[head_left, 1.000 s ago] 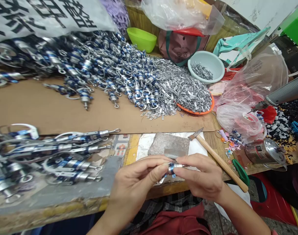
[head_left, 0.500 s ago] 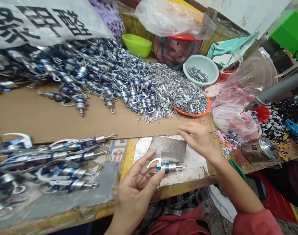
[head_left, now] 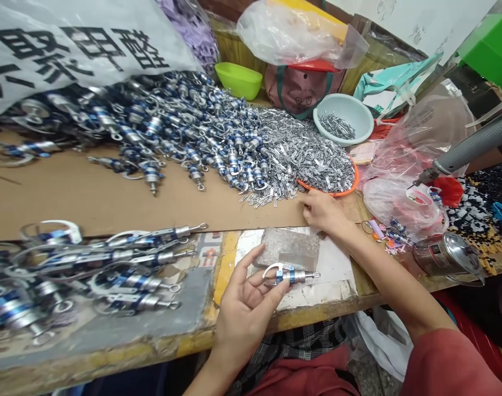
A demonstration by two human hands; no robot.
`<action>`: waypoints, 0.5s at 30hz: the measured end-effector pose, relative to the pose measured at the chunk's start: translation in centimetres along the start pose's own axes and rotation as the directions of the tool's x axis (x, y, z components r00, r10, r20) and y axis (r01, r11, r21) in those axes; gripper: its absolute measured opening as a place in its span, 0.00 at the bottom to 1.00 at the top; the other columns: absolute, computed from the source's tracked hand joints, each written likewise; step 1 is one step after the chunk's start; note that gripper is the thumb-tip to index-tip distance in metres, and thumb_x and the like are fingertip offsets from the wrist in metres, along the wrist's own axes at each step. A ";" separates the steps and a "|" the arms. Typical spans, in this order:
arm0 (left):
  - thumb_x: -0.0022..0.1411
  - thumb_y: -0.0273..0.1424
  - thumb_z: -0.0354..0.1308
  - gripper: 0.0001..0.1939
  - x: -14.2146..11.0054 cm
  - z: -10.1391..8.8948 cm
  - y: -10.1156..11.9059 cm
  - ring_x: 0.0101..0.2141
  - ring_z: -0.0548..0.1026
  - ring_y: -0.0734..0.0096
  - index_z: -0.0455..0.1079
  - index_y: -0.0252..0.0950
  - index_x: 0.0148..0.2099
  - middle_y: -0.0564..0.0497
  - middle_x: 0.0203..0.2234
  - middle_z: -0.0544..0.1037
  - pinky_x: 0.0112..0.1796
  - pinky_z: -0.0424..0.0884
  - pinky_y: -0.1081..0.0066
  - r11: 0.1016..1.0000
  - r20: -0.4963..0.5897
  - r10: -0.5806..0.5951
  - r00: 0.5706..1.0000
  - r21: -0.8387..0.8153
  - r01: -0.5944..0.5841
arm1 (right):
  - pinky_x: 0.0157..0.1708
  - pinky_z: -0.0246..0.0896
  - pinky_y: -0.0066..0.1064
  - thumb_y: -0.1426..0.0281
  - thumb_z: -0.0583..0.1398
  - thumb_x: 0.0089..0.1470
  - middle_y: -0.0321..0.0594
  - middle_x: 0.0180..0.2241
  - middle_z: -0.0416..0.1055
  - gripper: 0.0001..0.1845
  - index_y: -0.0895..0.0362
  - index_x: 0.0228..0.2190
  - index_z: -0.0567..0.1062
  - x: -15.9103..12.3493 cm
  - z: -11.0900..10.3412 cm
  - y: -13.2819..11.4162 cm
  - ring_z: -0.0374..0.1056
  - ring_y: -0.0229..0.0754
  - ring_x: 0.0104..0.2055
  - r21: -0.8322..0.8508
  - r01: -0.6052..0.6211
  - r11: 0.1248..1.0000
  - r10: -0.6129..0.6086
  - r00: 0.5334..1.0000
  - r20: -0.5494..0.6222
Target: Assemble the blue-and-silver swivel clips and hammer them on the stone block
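- Blue-and-silver metal piece (head_left: 298, 276), pinched in the left hand (head_left: 249, 302) before a stone block (head_left: 288, 247), is best kept steady with a light grip leaving hook (head_left: 271, 267) and ring (head_left: 316, 275) clear.
- Thumb tip lies against its blue section; the hook curves back toward the fingers, the ring juts right.
- Right hand (head_left: 323, 212), fingers curled, hovers just beside loose metal plates (head_left: 317, 162) near an orange tray (head_left: 344, 193); whether it holds one cannot be told.
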State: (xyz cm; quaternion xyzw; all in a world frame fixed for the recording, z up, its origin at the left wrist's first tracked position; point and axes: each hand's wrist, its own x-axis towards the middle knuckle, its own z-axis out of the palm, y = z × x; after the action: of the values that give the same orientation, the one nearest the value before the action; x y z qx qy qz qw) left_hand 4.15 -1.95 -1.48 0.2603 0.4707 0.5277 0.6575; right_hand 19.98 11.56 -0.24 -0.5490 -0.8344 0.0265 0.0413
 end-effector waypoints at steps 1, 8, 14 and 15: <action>0.48 0.29 0.64 0.35 0.0 0.0 0.0 0.31 0.78 0.70 0.54 0.36 0.57 0.52 0.28 0.78 0.37 0.74 0.71 1.000 0.000 -0.005 1.000 -0.005 0.005 | 0.35 0.63 0.29 0.78 0.55 0.52 0.44 0.36 0.73 0.10 0.61 0.36 0.74 -0.6 -0.5 -0.1 0.69 0.40 0.37 0.035 0.015 0.999 -0.015 1.000 -0.011; 0.46 0.26 0.65 0.37 0.5 -0.6 -0.4 0.29 0.76 0.72 0.54 0.34 0.57 0.52 0.27 0.76 0.35 0.73 0.70 0.998 0.019 -0.019 1.000 -0.054 0.020 | 0.31 0.65 0.25 0.77 0.56 0.54 0.39 0.28 0.74 0.07 0.59 0.31 0.75 -6.5 -3.5 -2.2 0.69 0.35 0.30 0.438 0.409 0.801 -0.392 0.910 -0.133; 0.47 0.27 0.66 0.38 0.9 -1.2 -1.2 0.28 0.75 0.75 0.53 0.34 0.58 0.52 0.26 0.77 0.32 0.71 0.75 0.996 0.069 -0.026 0.997 -0.085 0.032 | 0.30 0.65 0.26 0.82 0.53 0.53 0.42 0.31 0.74 0.12 0.60 0.34 0.74 -6.9 -1.9 -3.2 0.69 0.36 0.32 0.418 0.555 0.719 -0.443 0.830 -0.340; 0.47 0.27 0.66 0.38 0.9 -1.2 -1.2 0.28 0.74 0.75 0.53 0.34 0.58 0.52 0.26 0.77 0.32 0.71 0.76 0.995 0.078 -0.019 0.997 -0.092 0.026 | 0.30 0.65 0.26 0.82 0.53 0.54 0.43 0.30 0.74 0.11 0.60 0.33 0.74 -6.9 -1.7 -3.5 0.68 0.36 0.31 0.409 0.564 0.717 -0.443 0.822 -0.357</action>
State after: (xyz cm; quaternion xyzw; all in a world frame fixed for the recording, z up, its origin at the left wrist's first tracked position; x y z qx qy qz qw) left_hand 3.60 -1.71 -3.34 0.2440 0.4230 0.5311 0.6924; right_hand 19.67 3.86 1.51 -0.2684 -0.9057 0.1635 0.2845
